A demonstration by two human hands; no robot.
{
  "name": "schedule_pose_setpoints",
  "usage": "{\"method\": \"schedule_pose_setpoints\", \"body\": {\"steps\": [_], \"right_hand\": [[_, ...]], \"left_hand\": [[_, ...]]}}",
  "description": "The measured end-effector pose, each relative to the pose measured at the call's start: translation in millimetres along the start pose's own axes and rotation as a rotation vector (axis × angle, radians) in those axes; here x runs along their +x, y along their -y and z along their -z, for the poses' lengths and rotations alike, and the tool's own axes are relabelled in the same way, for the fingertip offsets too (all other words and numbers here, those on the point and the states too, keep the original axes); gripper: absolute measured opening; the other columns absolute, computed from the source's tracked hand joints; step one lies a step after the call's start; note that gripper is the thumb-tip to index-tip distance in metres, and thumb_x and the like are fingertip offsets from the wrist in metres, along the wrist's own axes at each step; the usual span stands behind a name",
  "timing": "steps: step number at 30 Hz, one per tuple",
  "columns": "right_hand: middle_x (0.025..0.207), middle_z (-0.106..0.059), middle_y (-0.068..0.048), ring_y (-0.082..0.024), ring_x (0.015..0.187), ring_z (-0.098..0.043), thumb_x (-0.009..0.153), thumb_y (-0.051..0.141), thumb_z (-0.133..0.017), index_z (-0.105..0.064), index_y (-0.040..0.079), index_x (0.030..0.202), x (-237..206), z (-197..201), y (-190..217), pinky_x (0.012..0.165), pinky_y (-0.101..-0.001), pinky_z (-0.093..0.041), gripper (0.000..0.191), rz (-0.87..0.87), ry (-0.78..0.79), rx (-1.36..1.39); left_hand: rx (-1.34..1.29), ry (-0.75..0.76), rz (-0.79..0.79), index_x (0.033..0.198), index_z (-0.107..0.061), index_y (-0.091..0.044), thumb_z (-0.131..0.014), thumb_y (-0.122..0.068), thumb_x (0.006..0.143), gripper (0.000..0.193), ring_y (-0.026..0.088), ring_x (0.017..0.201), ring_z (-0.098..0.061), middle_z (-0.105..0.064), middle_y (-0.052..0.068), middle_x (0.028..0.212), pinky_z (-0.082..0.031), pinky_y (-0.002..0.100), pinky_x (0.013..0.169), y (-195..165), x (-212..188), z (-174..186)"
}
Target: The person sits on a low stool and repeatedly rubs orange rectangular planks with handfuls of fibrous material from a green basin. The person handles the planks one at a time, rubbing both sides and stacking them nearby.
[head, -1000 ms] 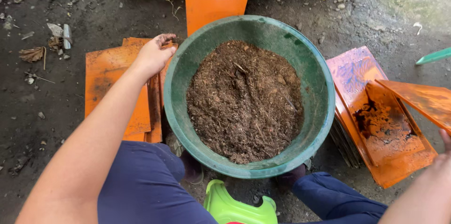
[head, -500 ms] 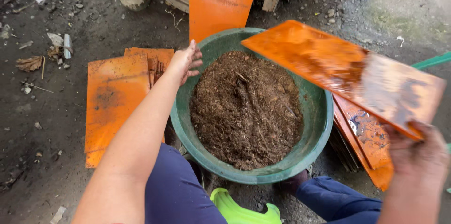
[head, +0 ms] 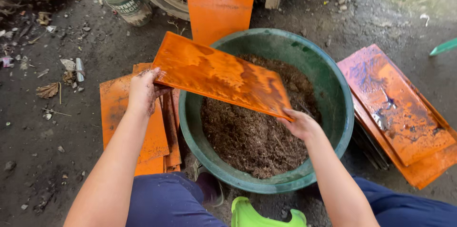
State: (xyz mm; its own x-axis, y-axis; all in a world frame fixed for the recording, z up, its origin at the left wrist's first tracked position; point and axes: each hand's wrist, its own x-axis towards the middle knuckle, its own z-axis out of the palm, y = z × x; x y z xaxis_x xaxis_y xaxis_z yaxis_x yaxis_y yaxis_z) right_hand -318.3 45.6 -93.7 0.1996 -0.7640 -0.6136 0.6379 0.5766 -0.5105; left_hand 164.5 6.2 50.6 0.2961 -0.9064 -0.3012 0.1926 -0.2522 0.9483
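Moved leftward, one orange panel (head: 221,77), two hands (head: 143,91) (head: 301,124), one basin (head: 335,108)

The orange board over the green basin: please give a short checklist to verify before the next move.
1. Left hand grips one end of the orange board: ok.
2. Right hand supports the other end: ok.
3. Board is over the green basin of brown soil: ok.
4. Board is level: not ok, tilted.
5. Stacks of orange boards at the left and right are apart from the held board: ok.
6. Underside free of soil: cannot tell.
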Motion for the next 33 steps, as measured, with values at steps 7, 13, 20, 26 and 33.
{"method": "schedule_pose_setpoints", "body": {"steps": [7,13,20,26,33], "right_hand": [[0.115,-0.074,-0.019,-0.025,0.094,-0.075,0.094,0.010,-0.069,-0.065,-0.007,0.125,57.4,-10.7,-53.1,0.082,-0.0329,-0.063,0.036,-0.141,-0.196,-0.622],[0.135,-0.062,-0.018,-0.034,0.123,-0.061,0.084,0.026,-0.078,-0.070,0.006,0.126,32.7,-7.5,-157.5,0.109,-0.0425,-0.049,0.047,0.243,0.219,-1.710],[0.168,-0.011,-0.012,-0.040,0.154,-0.007,0.082,0.045,-0.079,-0.040,0.040,0.153,23.7,-59.0,-210.1,0.107,-0.0874,-0.015,0.081,0.138,0.421,-2.131],[0.167,-0.017,-0.011,-0.044,0.154,-0.013,0.080,0.048,-0.082,-0.044,0.041,0.152,21.3,-42.9,-207.1,0.108,-0.0812,-0.027,0.081,0.020,0.467,-2.314],[0.153,-0.038,-0.008,-0.037,0.139,-0.038,0.081,0.032,-0.083,-0.055,0.038,0.143,15.7,14.5,-211.6,0.103,-0.0673,-0.042,0.069,0.013,0.504,-2.388]], "left_hand": [[0.087,-0.089,-0.036,0.126,-0.057,0.002,-0.055,-0.010,0.097,0.032,0.025,0.094,-0.074,-0.070,0.012,0.116,-0.061,0.039,0.074,36.9,-47.4,-18.8],[0.488,0.030,-0.010,0.126,-0.059,0.000,-0.058,-0.012,0.098,0.031,0.025,0.098,-0.072,-0.072,0.013,0.115,-0.063,0.038,0.076,43.8,-65.0,-23.8],[1.082,0.046,-0.142,0.148,-0.035,-0.001,-0.054,-0.028,0.099,0.059,0.048,0.104,-0.065,-0.068,0.031,0.113,-0.051,0.053,0.087,15.2,-94.7,-80.8],[1.287,0.008,-0.073,0.151,-0.031,-0.001,-0.046,-0.031,0.104,0.058,0.052,0.092,-0.066,-0.069,0.033,0.099,-0.051,0.059,0.079,4.4,-106.3,-121.1],[1.118,0.077,-0.148,0.149,-0.028,0.000,-0.058,-0.027,0.095,0.068,0.049,0.095,-0.067,-0.071,0.030,0.105,-0.052,0.054,0.080,19.7,-109.8,-116.1]]}}
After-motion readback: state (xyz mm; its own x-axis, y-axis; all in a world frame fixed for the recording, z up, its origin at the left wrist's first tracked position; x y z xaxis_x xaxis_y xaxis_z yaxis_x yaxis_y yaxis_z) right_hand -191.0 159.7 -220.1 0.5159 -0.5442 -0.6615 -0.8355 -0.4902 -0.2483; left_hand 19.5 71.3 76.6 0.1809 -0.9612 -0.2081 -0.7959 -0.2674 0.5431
